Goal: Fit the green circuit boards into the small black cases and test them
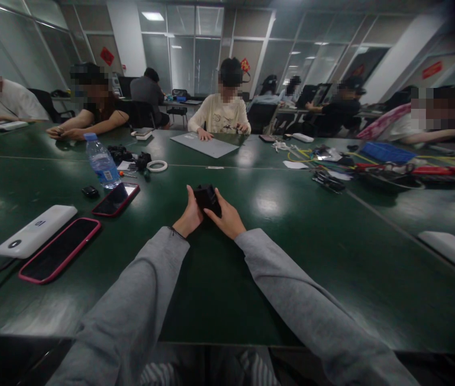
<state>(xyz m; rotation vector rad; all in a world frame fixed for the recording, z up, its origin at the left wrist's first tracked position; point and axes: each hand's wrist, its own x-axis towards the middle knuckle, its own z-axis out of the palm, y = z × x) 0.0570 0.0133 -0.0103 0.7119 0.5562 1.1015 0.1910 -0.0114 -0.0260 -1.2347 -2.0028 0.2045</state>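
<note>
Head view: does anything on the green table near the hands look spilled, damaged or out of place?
Nothing stands out. The left hand and right hand hold a small black object above the green table. The water bottle stands upright with its cap on, and the two phones and white power bank lie flat, with no spill visible.

Sleeves: long, loose grey fabric covering both arms to the wrists.
Left wrist: thin dark band at the cuff.
Hands: left hand (189, 217) and right hand (227, 219), bare, no gloves.
</note>
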